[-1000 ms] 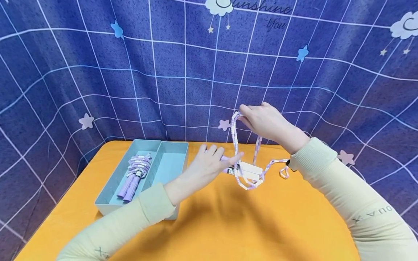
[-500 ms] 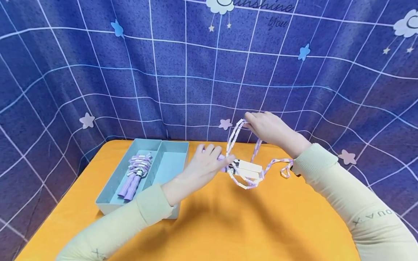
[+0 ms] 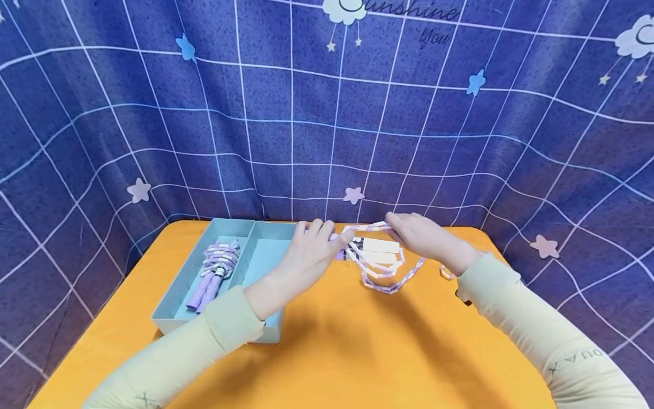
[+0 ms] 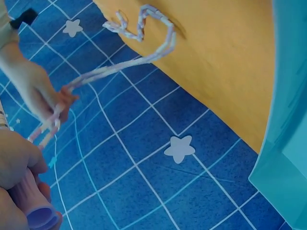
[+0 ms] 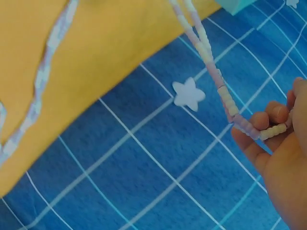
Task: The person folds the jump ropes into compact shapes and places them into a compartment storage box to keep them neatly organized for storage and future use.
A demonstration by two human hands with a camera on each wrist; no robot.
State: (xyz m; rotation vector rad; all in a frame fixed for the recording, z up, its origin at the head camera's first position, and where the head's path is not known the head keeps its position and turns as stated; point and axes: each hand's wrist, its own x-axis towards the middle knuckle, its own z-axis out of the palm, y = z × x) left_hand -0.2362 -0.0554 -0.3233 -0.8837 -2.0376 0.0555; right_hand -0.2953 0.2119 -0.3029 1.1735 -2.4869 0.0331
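My left hand [image 3: 309, 250] grips the light purple handles of a beaded jump rope; in the left wrist view the hollow end of a handle [image 4: 38, 211] sticks out below the fingers. White ends of the two handles [image 3: 380, 245] point right, beyond the hand. My right hand [image 3: 421, 236] holds the doubled white-and-purple beaded rope [image 3: 388, 288] to the right of the left hand. Seen from the right wrist, the beads [image 5: 230, 105] run down into its curled fingers [image 5: 259, 122]. A stretch of rope reaches from the right hand to the left; more loops sag under the handles.
A blue-grey two-compartment box [image 3: 276, 335] stands at the left. Its left compartment has a second purple jump rope [image 3: 219, 258], wound up with handles towards me. A loose rope end [image 3: 447, 274] lies on the orange table [image 3: 357, 363] near the right sleeve. A blue grid-patterned curtain [image 3: 327, 113] hangs behind.
The right hand has come down from above the table to about the left hand's height, lowering the rope loop. The left hand has shifted slightly left, still gripping the handles.
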